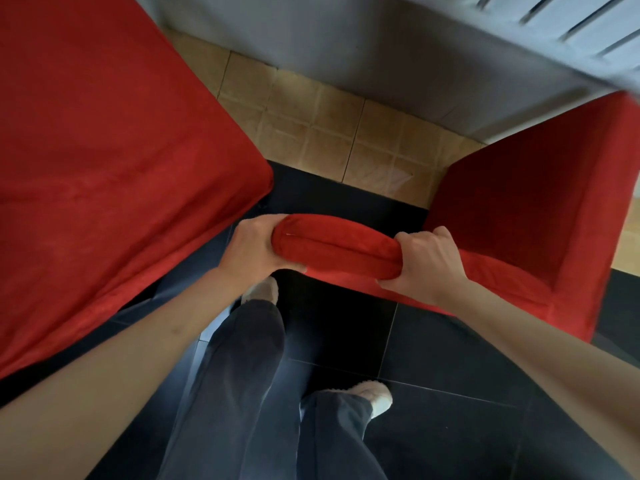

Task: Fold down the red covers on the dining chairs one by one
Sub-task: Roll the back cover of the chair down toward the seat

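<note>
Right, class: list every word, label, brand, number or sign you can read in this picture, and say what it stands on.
None: no readable text shows anywhere.
The red cover, gripped at its ends by the left hand and the right hand, is plain cloth.
The floor tiles bear only a pattern.
The white slotted surface is blurred; no label can be made out.

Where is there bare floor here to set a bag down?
Tan tiles between the two red-covered chairs, below the grey wall, are bare. Dark floor right of the legs too. Crowded where both hands grip the chair's top edge.
</note>
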